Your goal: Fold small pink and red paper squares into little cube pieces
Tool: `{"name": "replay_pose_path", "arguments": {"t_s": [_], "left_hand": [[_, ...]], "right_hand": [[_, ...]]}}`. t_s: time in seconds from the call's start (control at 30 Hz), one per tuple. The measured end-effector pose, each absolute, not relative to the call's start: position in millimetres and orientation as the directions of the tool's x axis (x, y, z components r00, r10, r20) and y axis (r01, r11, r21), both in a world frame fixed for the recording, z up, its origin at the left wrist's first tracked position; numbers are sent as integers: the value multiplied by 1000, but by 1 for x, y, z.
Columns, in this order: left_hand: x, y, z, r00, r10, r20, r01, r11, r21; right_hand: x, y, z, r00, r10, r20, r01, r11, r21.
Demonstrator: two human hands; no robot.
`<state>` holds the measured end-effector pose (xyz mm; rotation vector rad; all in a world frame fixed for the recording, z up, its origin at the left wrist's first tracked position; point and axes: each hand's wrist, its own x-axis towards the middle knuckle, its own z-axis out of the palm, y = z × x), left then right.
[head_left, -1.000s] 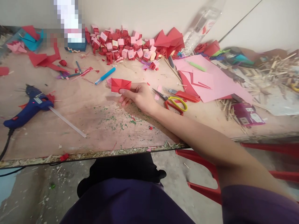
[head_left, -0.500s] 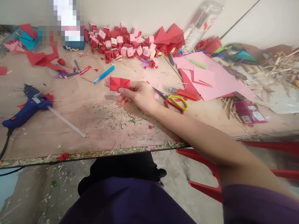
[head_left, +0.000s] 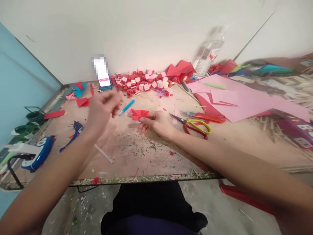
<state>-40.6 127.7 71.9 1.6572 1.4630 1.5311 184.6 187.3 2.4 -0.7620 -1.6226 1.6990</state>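
Observation:
My right hand (head_left: 157, 123) rests on the plywood table (head_left: 122, 156) and pinches a folded red paper piece (head_left: 140, 114) between thumb and fingers. My left hand (head_left: 102, 109) hovers above the table to the left of that piece, blurred by motion, its fingers loosely curled with nothing visible in them. A blue pen (head_left: 126, 107) lies just beyond the left hand. A blue glue gun (head_left: 73, 135) with a glue stick lies under my left forearm.
Red-and-yellow scissors (head_left: 195, 125) and a red cutter (head_left: 207, 117) lie right of my right hand. Pink paper sheets (head_left: 234, 98) cover the right side. A heap of small red and pink cubes (head_left: 141, 84), a phone (head_left: 104, 75) and a plastic bottle (head_left: 207, 54) stand by the wall.
My left hand has come into view and risen over the table's left side. The camera has tilted up and pulled back. My right hand keeps hold of the red paper piece.

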Motion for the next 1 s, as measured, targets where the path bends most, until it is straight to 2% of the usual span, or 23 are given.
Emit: {"name": "replay_pose_path", "arguments": {"t_s": [0.13, 0.27, 0.47, 0.73, 1.0], "left_hand": [[-28, 131, 52, -37, 970, 242, 495, -193, 847], [-21, 126, 36, 71, 986, 149, 471, -165, 866], [-19, 123, 26, 55, 985, 164, 406, -172, 897], [-13, 124, 22, 12, 986, 163, 351, -157, 923], [-16, 119, 29, 83, 973, 216, 537, -226, 813]], "right_hand": [[185, 187, 5, -605, 796, 8, -50, -28, -998], [185, 186, 8, -623, 782, 6, -31, -17, -999], [186, 186, 9, -659, 752, 9, 3, 15, -1000], [187, 187, 6, -660, 751, -11, -5, -19, -1000], [187, 188, 4, -532, 843, 73, 6, 90, -996]]}}
